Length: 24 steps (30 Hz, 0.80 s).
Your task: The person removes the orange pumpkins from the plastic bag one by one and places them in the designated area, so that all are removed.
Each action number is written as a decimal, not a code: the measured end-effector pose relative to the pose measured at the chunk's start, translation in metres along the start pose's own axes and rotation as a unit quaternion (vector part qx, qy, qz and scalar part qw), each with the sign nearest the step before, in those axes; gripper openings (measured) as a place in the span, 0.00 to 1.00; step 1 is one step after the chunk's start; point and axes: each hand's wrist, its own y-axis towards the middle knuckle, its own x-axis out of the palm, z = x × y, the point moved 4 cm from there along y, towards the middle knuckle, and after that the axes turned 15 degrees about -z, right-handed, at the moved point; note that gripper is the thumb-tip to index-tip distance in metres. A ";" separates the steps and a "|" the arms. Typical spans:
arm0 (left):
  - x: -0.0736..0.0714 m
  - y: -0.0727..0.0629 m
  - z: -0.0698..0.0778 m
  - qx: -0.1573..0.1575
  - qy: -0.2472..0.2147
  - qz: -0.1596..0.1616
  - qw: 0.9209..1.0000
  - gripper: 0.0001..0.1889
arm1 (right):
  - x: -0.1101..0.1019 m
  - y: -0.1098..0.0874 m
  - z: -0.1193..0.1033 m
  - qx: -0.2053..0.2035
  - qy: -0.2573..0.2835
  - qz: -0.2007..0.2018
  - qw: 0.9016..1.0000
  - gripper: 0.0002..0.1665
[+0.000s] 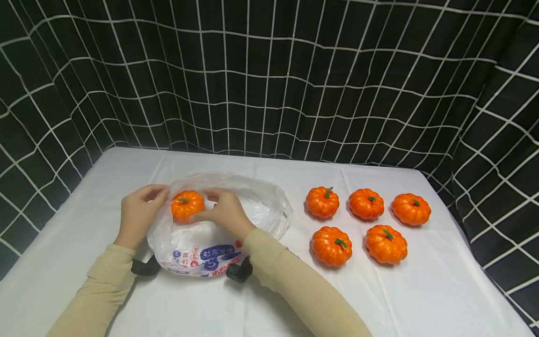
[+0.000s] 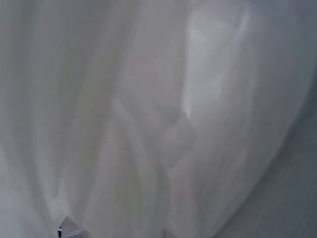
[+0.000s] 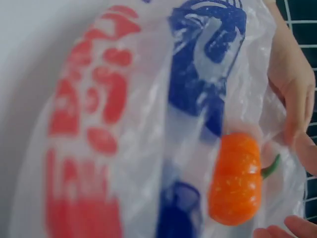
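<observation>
A thin white plastic bag (image 1: 261,217) with blue and red print lies with its mouth spread wide. At its left rim, my left hand (image 1: 141,213) pinches the film between thumb and fingers. A small orange pumpkin (image 1: 185,206) with a green stem sits inside the bag's mouth, close to that rim. Reaching in from the right, my right hand (image 1: 227,213) has its thumb and fingers spread at the pumpkin's right side. The right wrist view shows the pumpkin (image 3: 235,178) beside the right fingertips (image 3: 287,230). Blurred whitish film (image 2: 148,124) fills the left wrist view.
To the right of the bag, several more pumpkins stand in two rows, among them one at the back (image 1: 322,202) and one in front (image 1: 331,246). A white cloth (image 1: 202,309) covers the table. Black fabric with a white grid (image 1: 269,79) surrounds its back and sides.
</observation>
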 end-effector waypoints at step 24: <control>0.000 0.001 -0.003 -0.002 0.000 -0.007 1.000 0.17 | 0.027 0.029 -0.005 0.029 -0.008 0.013 0.999 0.47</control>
